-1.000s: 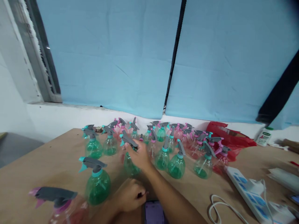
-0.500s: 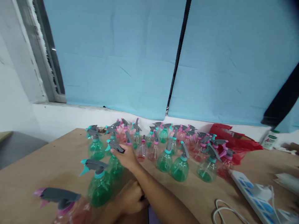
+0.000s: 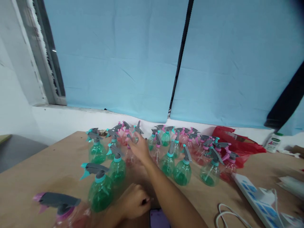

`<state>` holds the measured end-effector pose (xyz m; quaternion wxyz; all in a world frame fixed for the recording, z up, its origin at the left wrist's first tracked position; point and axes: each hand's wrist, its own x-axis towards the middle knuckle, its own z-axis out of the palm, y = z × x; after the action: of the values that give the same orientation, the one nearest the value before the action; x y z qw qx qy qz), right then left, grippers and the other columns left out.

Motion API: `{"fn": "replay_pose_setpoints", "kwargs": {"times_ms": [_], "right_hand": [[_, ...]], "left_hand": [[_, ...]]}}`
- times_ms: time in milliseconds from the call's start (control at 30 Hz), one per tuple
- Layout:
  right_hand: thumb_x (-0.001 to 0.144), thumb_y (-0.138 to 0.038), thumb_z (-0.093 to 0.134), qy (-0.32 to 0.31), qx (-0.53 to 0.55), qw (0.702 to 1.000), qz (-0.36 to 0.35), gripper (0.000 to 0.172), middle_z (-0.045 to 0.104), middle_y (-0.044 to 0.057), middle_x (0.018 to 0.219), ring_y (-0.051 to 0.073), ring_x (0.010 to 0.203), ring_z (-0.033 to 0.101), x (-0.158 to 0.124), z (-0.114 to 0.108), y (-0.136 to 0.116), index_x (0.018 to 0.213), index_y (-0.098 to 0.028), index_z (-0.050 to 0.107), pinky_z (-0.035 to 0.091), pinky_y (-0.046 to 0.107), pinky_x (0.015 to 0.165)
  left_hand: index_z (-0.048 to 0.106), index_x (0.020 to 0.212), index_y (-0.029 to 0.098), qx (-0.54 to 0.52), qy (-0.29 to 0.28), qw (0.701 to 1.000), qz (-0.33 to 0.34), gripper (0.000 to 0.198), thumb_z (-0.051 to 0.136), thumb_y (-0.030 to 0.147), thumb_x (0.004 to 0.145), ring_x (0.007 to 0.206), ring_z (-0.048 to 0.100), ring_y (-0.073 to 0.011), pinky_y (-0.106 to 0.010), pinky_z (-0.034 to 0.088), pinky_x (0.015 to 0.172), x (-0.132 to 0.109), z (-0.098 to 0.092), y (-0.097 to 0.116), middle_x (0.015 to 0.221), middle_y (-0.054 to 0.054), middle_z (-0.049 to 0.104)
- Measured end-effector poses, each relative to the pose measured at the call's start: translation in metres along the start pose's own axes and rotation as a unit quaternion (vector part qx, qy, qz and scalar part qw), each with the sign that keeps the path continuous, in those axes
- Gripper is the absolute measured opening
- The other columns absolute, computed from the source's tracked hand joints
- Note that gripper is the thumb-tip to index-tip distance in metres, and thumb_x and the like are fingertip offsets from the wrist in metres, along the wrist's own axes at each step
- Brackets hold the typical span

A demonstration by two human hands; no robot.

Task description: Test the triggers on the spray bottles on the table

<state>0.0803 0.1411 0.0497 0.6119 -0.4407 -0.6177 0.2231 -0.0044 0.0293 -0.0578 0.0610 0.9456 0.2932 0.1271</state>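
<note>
My right hand (image 3: 140, 148) reaches among the spray bottles with thumb and forefinger apart. Just left of it is the grey trigger head of a pink spray bottle (image 3: 129, 156); whether they touch, I cannot tell. My left hand (image 3: 135, 202) is curled into a fist low over the table, with a dark spot at its fingers; what it holds, if anything, is hidden. Left of the hands stand green spray bottles, a nearer one (image 3: 101, 193) and one behind it (image 3: 117, 171). A pink spray bottle (image 3: 71, 217) is cut off at the bottom edge.
Several more green and pink spray bottles, one of them green (image 3: 182, 172), crowd the wooden table (image 3: 30, 177) towards the wall. At the right lie a red plastic bag (image 3: 239, 147), a power strip (image 3: 251, 193) and a white cable (image 3: 234, 215). A phone (image 3: 159, 218) lies below my left hand.
My right hand has let go of the green spray bottle's trigger head and moved back and right to the pink bottle. The left fist has barely moved.
</note>
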Motion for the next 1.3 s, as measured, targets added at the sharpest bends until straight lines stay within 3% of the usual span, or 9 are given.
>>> {"fn": "replay_pose_setpoints", "kwargs": {"times_ms": [100,200,400,500,700,767,900,1033,1300], "right_hand": [[0.086,-0.033,0.070,-0.112,-0.049,0.992,0.022,0.014,0.067,-0.002,0.072,0.016,0.070,0.059,0.003,0.004,0.018,0.084,-0.019,0.072,0.045,0.025,0.068],[0.090,-0.033,0.062,-0.097,-0.039,0.994,0.001,0.024,0.052,-0.006,0.057,0.013,0.059,0.047,0.000,0.003,0.022,0.072,-0.019,0.069,0.033,0.023,0.058],[0.097,-0.047,0.056,0.036,0.087,0.993,-0.065,0.035,0.060,-0.002,0.073,0.015,0.069,0.052,0.008,-0.028,-0.005,0.092,-0.017,0.075,0.042,0.025,0.068],[0.092,-0.046,0.064,0.088,0.128,0.986,-0.065,0.033,0.065,0.001,0.082,0.017,0.074,0.054,0.009,-0.046,-0.008,0.102,-0.016,0.073,0.046,0.027,0.071],[0.078,-0.031,0.066,0.047,0.084,0.995,-0.017,0.014,0.045,-0.005,0.060,0.013,0.057,0.040,-0.012,-0.073,0.014,0.071,-0.021,0.059,0.036,0.026,0.055],[0.075,-0.026,0.063,0.034,0.090,0.995,-0.008,0.005,0.050,-0.005,0.063,0.014,0.059,0.043,-0.017,-0.081,0.016,0.074,-0.021,0.063,0.038,0.026,0.057],[0.074,-0.025,0.062,-0.026,0.135,0.991,0.008,0.018,0.068,0.000,0.077,0.018,0.069,0.058,-0.021,-0.094,0.016,0.087,-0.023,0.075,0.048,0.030,0.070],[0.070,-0.023,0.061,-0.098,0.169,0.978,0.067,0.019,0.067,-0.001,0.066,0.018,0.061,0.060,-0.031,-0.098,0.024,0.082,-0.024,0.076,0.051,0.031,0.064],[0.059,-0.027,0.064,-0.030,0.196,0.968,0.152,0.011,0.067,-0.004,0.062,0.016,0.055,0.057,-0.054,-0.094,0.057,0.068,-0.023,0.067,0.046,0.028,0.056]], "left_hand": [[0.053,0.056,0.018,0.000,0.002,1.000,-0.002,0.031,0.062,0.020,0.085,0.049,0.046,-0.0122,-0.032,0.022,0.056,0.000,-0.001,0.001,0.053,0.001,0.059],[0.053,0.056,0.018,-0.006,0.001,1.000,0.001,0.030,0.063,0.019,0.085,0.051,0.047,-0.0123,-0.033,0.019,0.057,0.001,-0.003,0.003,0.055,0.001,0.060],[0.051,0.058,0.018,-0.029,0.007,0.999,0.025,0.029,0.061,0.016,0.085,0.052,0.050,-0.0119,-0.032,0.019,0.054,0.002,-0.008,0.005,0.057,0.001,0.061],[0.050,0.060,0.018,-0.046,0.021,0.998,0.040,0.030,0.060,0.017,0.088,0.053,0.050,-0.0110,-0.031,0.021,0.054,0.002,-0.010,0.006,0.059,0.002,0.060],[0.041,0.060,0.017,-0.065,0.026,0.996,0.048,0.038,0.056,0.019,0.095,0.054,0.046,-0.0099,-0.029,0.022,0.053,0.003,-0.016,0.010,0.059,0.003,0.051],[0.039,0.061,0.017,-0.072,0.032,0.995,0.053,0.039,0.055,0.019,0.095,0.054,0.045,-0.0098,-0.029,0.023,0.053,0.003,-0.016,0.011,0.059,0.004,0.048],[0.037,0.062,0.018,-0.072,0.039,0.995,0.053,0.039,0.053,0.020,0.097,0.055,0.044,-0.0102,-0.029,0.024,0.055,0.004,-0.015,0.009,0.059,0.004,0.047],[0.037,0.062,0.018,-0.067,0.034,0.996,0.052,0.040,0.052,0.021,0.098,0.054,0.043,-0.0104,-0.030,0.022,0.055,0.004,-0.013,0.008,0.058,0.003,0.045],[0.036,0.062,0.018,-0.076,0.034,0.995,0.053,0.040,0.052,0.020,0.099,0.054,0.044,-0.0105,-0.029,0.023,0.055,0.005,-0.014,0.007,0.058,0.003,0.046]]}}
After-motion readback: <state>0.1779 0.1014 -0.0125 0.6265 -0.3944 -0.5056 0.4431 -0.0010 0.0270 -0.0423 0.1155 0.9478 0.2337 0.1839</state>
